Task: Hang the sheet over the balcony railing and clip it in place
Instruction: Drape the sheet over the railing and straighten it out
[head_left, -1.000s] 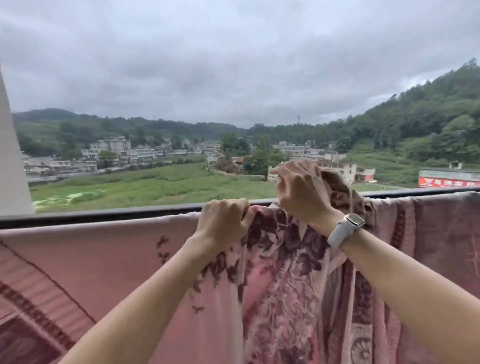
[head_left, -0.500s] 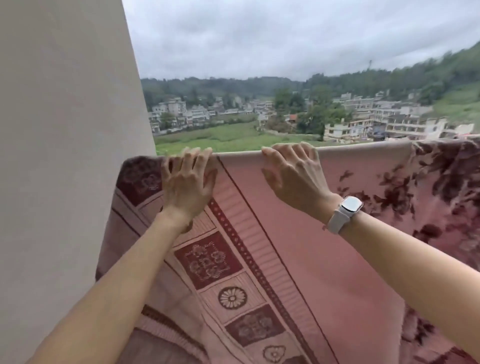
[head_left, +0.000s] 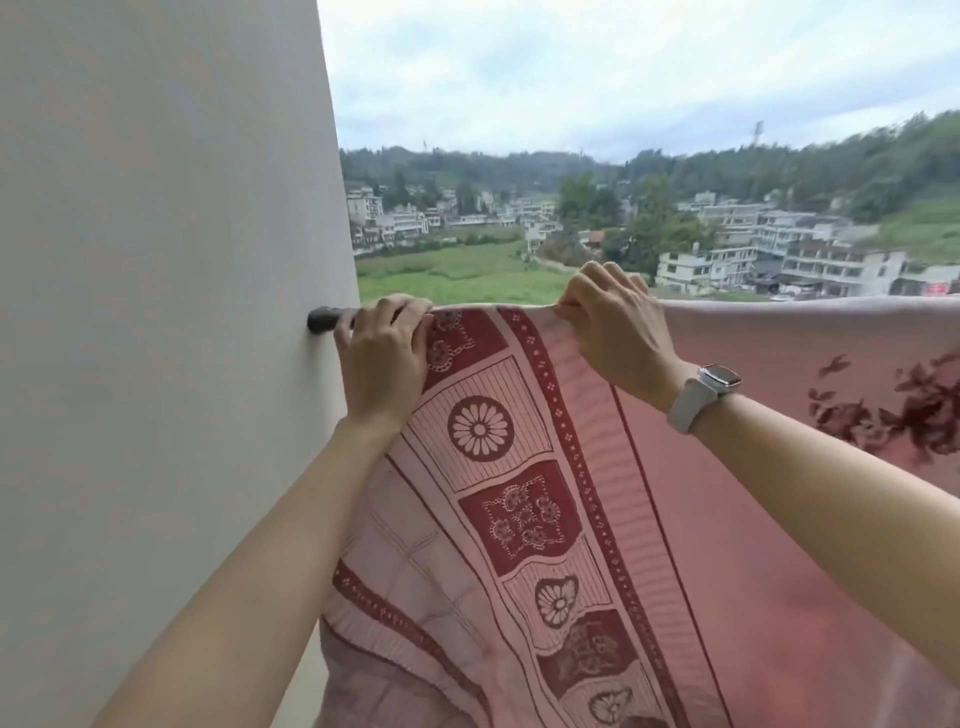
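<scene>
A pink sheet (head_left: 727, 519) with a dark red patterned border hangs over the balcony railing, covering almost all of it. Only the railing's dark left end (head_left: 324, 318) shows, where it meets the wall. My left hand (head_left: 382, 358) grips the sheet's left edge at the top of the railing, fingers curled over it. My right hand (head_left: 613, 322), with a white watch on the wrist, pinches a fold of the sheet on the rail a little to the right. No clip is in view.
A pale wall (head_left: 156, 312) fills the left side and meets the railing end. Beyond the railing lie green fields, buildings and wooded hills under a cloudy sky.
The view turned left from the sheet's bunched middle to its left end. Both hands went from lying flat on the sheet to gripping its top edge, and the railing's end became uncovered.
</scene>
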